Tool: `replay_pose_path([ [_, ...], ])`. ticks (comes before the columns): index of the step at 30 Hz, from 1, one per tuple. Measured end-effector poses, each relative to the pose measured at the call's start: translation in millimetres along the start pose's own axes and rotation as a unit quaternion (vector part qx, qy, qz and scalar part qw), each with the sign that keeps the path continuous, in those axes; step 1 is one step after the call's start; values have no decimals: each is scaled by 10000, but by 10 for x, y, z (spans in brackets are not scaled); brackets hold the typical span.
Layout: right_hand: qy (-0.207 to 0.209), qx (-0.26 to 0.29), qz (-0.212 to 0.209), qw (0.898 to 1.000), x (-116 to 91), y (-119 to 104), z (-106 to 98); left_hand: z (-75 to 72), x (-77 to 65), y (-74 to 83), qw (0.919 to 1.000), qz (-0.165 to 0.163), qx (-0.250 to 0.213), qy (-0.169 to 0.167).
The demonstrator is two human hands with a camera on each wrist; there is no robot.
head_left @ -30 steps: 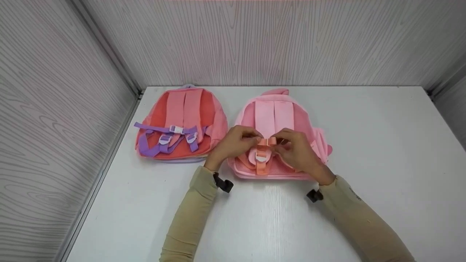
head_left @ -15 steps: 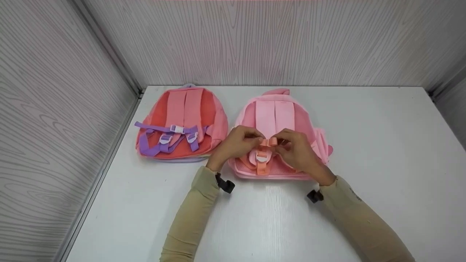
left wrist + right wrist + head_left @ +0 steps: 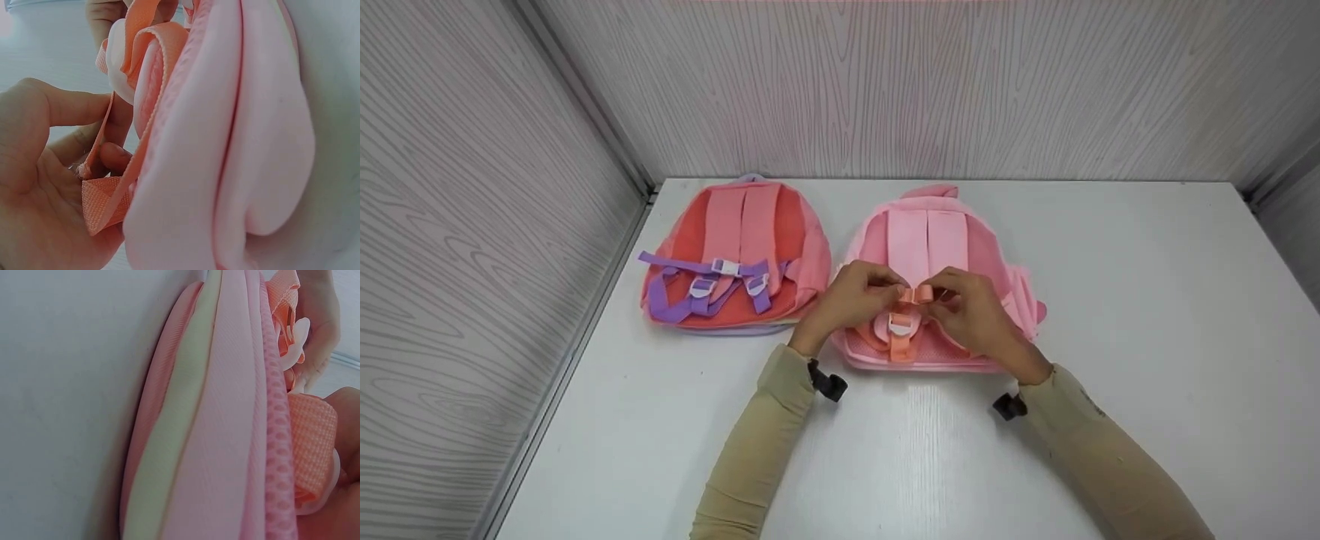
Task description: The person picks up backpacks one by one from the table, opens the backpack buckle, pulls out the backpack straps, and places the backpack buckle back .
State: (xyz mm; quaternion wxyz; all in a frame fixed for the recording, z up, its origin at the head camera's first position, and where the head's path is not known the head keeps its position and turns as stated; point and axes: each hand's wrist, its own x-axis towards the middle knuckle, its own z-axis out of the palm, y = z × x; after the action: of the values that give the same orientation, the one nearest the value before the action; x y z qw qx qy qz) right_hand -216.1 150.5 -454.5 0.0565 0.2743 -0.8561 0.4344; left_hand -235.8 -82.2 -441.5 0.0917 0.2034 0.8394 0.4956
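A light pink backpack (image 3: 908, 240) lies on the table with its shoulder straps facing up. Over its lower middle both hands meet at an orange webbing strap (image 3: 916, 295). The left hand (image 3: 861, 296) pinches the strap's left part between thumb and fingers; in the left wrist view a thin orange strap end (image 3: 101, 135) runs through its fingers. From the other side the right hand (image 3: 973, 311) pinches the strap, its fingertips close to the left hand's. Just below hangs a white adjuster buckle (image 3: 900, 328) on orange webbing. The fingers partly hide what joins the strap between them.
Left of it lies a coral backpack (image 3: 796, 225), its purple straps (image 3: 682, 264) joined by a white buckle (image 3: 726, 267). Both bags rest on a white table (image 3: 885, 457) with grey wood-grain panels (image 3: 922, 90) behind and at the sides.
The left hand has shifted slightly right, closer to the right hand, and covers more of the orange strap. The right hand keeps its grip almost unmoved.
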Motion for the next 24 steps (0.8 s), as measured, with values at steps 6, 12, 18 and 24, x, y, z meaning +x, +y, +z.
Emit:
replay_pose_path([
  [6, 62, 43, -135, 9999, -2, -2, 3, 26, 3, 25, 10000, 29, -57, 49],
  [12, 129, 7, -202, 9997, 0, 5, 13, 55, -4, 36, 9999, -26, -116, 87],
  [18, 97, 65, -246, 9996, -4, 16, 32, 83, 3, 48, 9999, -86, -24, 46],
  [24, 113, 58, -247, 9996, -8, 16, 23, 75, 0, 71, 9999, -138, -61, 20],
])
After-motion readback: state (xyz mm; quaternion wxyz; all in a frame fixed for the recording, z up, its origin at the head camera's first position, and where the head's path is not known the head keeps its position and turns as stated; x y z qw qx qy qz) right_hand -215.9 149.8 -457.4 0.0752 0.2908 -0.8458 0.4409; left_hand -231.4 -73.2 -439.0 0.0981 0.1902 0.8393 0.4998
